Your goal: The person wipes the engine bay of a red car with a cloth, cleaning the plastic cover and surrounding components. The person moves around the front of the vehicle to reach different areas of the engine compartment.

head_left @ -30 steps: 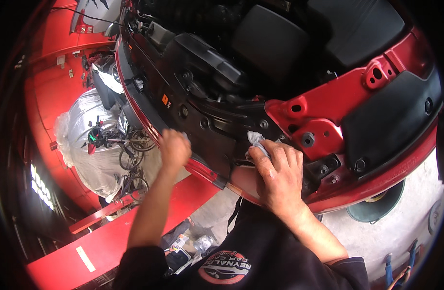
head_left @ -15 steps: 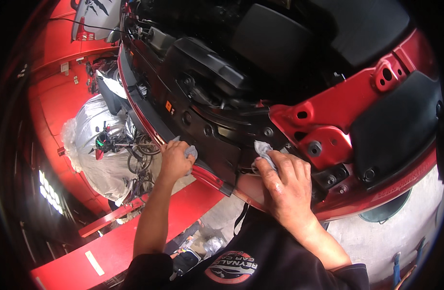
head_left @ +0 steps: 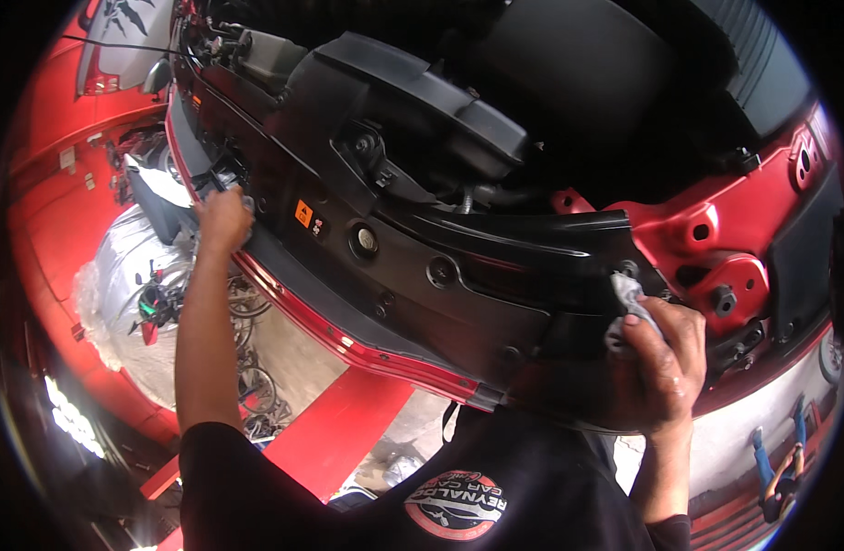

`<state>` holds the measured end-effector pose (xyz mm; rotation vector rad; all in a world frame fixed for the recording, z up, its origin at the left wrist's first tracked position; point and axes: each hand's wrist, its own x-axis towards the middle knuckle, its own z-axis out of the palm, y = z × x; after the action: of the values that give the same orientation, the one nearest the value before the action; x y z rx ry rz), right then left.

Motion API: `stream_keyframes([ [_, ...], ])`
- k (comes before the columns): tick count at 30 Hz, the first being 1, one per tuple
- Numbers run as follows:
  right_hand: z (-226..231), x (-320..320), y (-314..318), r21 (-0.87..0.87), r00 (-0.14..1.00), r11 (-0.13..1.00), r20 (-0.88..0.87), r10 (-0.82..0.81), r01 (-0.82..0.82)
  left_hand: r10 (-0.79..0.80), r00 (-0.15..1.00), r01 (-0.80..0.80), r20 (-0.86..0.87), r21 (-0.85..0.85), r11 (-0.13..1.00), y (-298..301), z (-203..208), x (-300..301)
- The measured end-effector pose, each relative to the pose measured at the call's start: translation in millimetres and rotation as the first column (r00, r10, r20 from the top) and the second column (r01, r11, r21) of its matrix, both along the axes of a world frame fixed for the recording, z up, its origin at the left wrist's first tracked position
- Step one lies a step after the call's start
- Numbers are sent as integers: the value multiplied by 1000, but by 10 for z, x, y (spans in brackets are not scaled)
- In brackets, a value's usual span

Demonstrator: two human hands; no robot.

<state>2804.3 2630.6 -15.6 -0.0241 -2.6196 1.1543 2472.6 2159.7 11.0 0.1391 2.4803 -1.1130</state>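
A red car's open engine bay lies before me, with a black plastic cover panel (head_left: 413, 285) along its front. My left hand (head_left: 223, 220) is stretched far out at the left, closed on a grey cloth (head_left: 248, 204) at the panel's front edge. Only a bit of that cloth shows past the fingers. At the right, my right hand (head_left: 668, 356) pinches a crumpled grey-white cloth (head_left: 627, 301) between thumb and fingers. This cloth lies against the panel's right end, near a red metal bracket (head_left: 720, 285).
The red bumper edge (head_left: 348, 347) runs between me and the panel. A black engine cover (head_left: 413, 87) rises behind it. At the left are a silver-covered vehicle (head_left: 119, 275) and bicycles (head_left: 257, 390). A red beam (head_left: 339, 432) lies below. Another person (head_left: 782, 477) is at the lower right.
My left hand has reached farther left along the front edge with its cloth. My right hand and its cloth now appear farther right, and the whole view has shifted.
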Motion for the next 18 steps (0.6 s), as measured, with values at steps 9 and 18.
stream_keyframes([
  [9,-37,9,-6,54,1000,998,-9,19,-18,-14,995,20,-98,61,998,63,-214,142],
  [18,563,-33,850,-224,958,932,-116,264,-284,140,972,-121,-188,106,987,1271,-163,1389],
])
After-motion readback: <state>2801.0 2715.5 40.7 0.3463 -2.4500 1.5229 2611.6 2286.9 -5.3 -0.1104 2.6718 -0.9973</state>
